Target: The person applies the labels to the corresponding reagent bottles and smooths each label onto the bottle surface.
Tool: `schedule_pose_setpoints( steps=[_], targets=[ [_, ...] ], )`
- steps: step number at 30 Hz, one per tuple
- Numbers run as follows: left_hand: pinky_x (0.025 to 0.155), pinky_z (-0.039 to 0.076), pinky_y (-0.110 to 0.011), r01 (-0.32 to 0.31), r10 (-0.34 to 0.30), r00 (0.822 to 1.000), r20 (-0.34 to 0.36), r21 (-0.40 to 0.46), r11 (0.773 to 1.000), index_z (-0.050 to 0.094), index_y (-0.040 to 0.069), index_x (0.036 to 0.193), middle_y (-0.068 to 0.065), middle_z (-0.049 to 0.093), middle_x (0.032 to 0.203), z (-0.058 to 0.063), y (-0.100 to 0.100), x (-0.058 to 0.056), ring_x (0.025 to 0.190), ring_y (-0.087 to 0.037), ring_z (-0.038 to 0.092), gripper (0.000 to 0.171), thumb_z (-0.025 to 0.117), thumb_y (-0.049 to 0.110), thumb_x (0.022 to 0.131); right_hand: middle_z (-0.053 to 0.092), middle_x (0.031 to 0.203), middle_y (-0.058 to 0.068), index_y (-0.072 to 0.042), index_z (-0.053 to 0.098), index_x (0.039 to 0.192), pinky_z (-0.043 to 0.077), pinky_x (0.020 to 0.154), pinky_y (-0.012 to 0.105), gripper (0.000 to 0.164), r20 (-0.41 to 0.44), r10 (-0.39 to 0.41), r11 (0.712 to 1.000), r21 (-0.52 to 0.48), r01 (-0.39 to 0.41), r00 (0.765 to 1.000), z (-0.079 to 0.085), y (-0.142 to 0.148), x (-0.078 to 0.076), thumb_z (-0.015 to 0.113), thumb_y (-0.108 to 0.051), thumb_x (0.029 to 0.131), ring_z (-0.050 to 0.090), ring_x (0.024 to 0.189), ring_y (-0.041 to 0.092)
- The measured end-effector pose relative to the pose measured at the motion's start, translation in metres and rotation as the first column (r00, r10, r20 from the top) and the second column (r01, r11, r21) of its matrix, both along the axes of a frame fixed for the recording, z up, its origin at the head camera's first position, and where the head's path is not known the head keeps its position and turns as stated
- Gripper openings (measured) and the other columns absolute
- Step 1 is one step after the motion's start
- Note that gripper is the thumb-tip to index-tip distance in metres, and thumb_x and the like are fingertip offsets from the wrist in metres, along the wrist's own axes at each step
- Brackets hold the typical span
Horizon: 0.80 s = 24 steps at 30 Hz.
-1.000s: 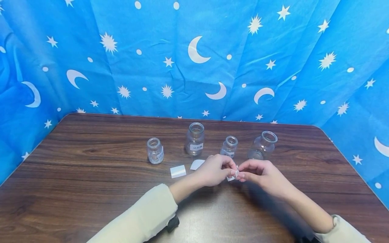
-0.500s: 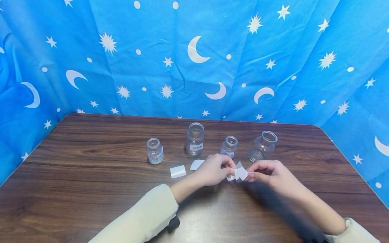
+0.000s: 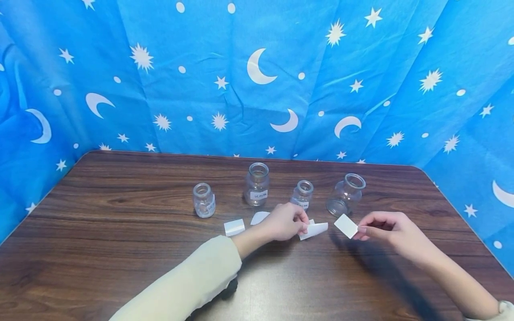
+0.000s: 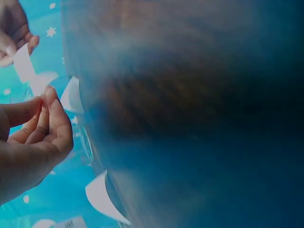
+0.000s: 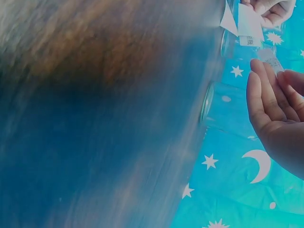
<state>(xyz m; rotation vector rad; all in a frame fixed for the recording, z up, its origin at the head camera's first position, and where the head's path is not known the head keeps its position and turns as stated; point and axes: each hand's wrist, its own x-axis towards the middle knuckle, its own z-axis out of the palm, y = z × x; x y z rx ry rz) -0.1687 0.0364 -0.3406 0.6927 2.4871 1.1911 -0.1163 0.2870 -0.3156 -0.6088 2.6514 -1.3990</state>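
Note:
My left hand [image 3: 283, 223] pinches a curled strip of white backing paper [image 3: 318, 229] just above the table. To its right, my right hand [image 3: 387, 227] pinches a small white sticker label [image 3: 346, 226] by one corner, apart from the strip. In the right wrist view, print shows faintly on that label [image 5: 270, 59]. A small labelled glass jar [image 3: 302, 196] stands behind my left hand, its lower part hidden. The wide-mouthed glass jar [image 3: 346, 196] behind the held label shows no label. Another white paper piece lies partly hidden under the strip.
Two more glass jars with labels, a taller one [image 3: 257, 185] and a small one [image 3: 204, 203], stand further left. Loose white paper pieces [image 3: 234, 227] lie on the wooden table [image 3: 132, 240]. A blue patterned cloth [image 3: 209, 89] hangs behind the table.
My right hand has moved right, drawing the label away from the backing paper. The strip stays in my left hand, which has hardly moved. The jars stand where they were.

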Motion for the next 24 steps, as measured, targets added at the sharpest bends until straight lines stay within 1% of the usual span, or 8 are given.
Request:
schedule_pose_setpoints(
  steps=[3,6,10,12,15,18,20,24],
  targets=[
    [0.052,0.04,-0.014,0.028,-0.028,1.0,0.002,-0.023,0.999,0.062,0.008,0.074,0.007,0.06,0.059,-0.001,0.009,0.002,0.051,-0.002,0.053,0.011,0.06,0.002,0.082,0.068,0.078,0.009,0.0,0.064,0.089,0.051,0.061,0.031,0.008,-0.006,0.001,1.0,-0.003,-0.001,1.0,-0.001,0.001,-0.001,0.057,-0.002,0.088,0.064,0.069,0.022],
    [0.048,0.04,-0.013,0.035,-0.035,0.999,-0.001,-0.048,0.998,0.06,0.007,0.072,0.005,0.059,0.057,-0.002,0.017,0.004,0.048,0.0,0.052,0.014,0.057,-0.003,0.081,0.068,0.078,0.009,0.001,0.063,0.089,0.051,0.061,0.031,0.008,-0.002,0.002,1.0,-0.005,-0.002,1.0,-0.003,0.001,-0.001,0.056,-0.001,0.088,0.064,0.07,0.022],
    [0.047,0.037,-0.012,0.036,-0.04,0.998,-0.041,-0.103,0.994,0.06,0.008,0.071,0.006,0.058,0.056,-0.003,0.023,0.005,0.046,0.001,0.049,0.014,0.057,-0.004,0.078,0.068,0.078,0.01,0.002,0.063,0.089,0.051,0.062,0.031,0.008,0.022,0.005,1.0,-0.028,-0.004,1.0,-0.006,0.0,-0.002,0.056,-0.001,0.088,0.064,0.071,0.022],
    [0.048,0.036,-0.012,0.04,-0.046,0.998,-0.05,-0.115,0.993,0.061,0.007,0.074,0.006,0.058,0.056,-0.003,0.023,0.005,0.046,0.001,0.048,0.012,0.057,-0.004,0.078,0.068,0.078,0.01,0.003,0.063,0.089,0.051,0.062,0.031,0.008,0.026,0.017,0.999,-0.045,-0.016,1.0,-0.008,-0.001,-0.002,0.055,0.0,0.088,0.065,0.071,0.021],
    [0.048,0.037,-0.012,0.045,-0.051,0.997,-0.054,-0.12,0.992,0.064,0.004,0.082,0.005,0.059,0.058,0.0,0.022,0.005,0.047,0.0,0.049,0.011,0.056,-0.003,0.08,0.068,0.078,0.01,0.003,0.063,0.089,0.051,0.063,0.03,0.008,0.022,0.028,0.998,-0.053,-0.026,0.999,-0.009,-0.003,-0.002,0.055,0.001,0.088,0.065,0.071,0.02],
    [0.055,0.04,-0.013,0.05,-0.059,0.996,-0.073,-0.126,0.991,0.066,0.004,0.091,0.005,0.061,0.064,0.005,0.018,0.005,0.055,-0.001,0.052,0.015,0.056,-0.001,0.082,0.068,0.079,0.01,0.002,0.063,0.09,0.051,0.062,0.03,0.009,0.02,0.022,0.999,-0.037,-0.021,1.0,-0.009,-0.004,-0.003,0.055,0.0,0.089,0.064,0.071,0.02],
    [0.064,0.042,-0.015,0.056,-0.068,0.993,-0.095,-0.127,0.99,0.066,0.007,0.095,0.006,0.063,0.071,0.009,0.016,0.006,0.065,-0.002,0.055,0.015,0.057,0.003,0.084,0.069,0.079,0.009,0.001,0.063,0.09,0.051,0.062,0.031,0.009,0.029,0.003,1.0,-0.022,-0.002,1.0,-0.008,-0.006,-0.003,0.055,-0.001,0.089,0.064,0.071,0.021],
    [0.077,0.042,-0.017,0.086,-0.094,0.988,-0.126,-0.073,0.994,0.067,0.011,0.099,0.007,0.066,0.087,0.015,0.018,0.008,0.083,-0.001,0.058,0.014,0.06,0.01,0.087,0.069,0.078,0.008,0.0,0.064,0.091,0.051,0.062,0.032,0.008,0.029,-0.016,1.0,-0.015,0.016,0.999,-0.007,-0.01,-0.004,0.057,-0.003,0.088,0.064,0.07,0.023]
  ],
)
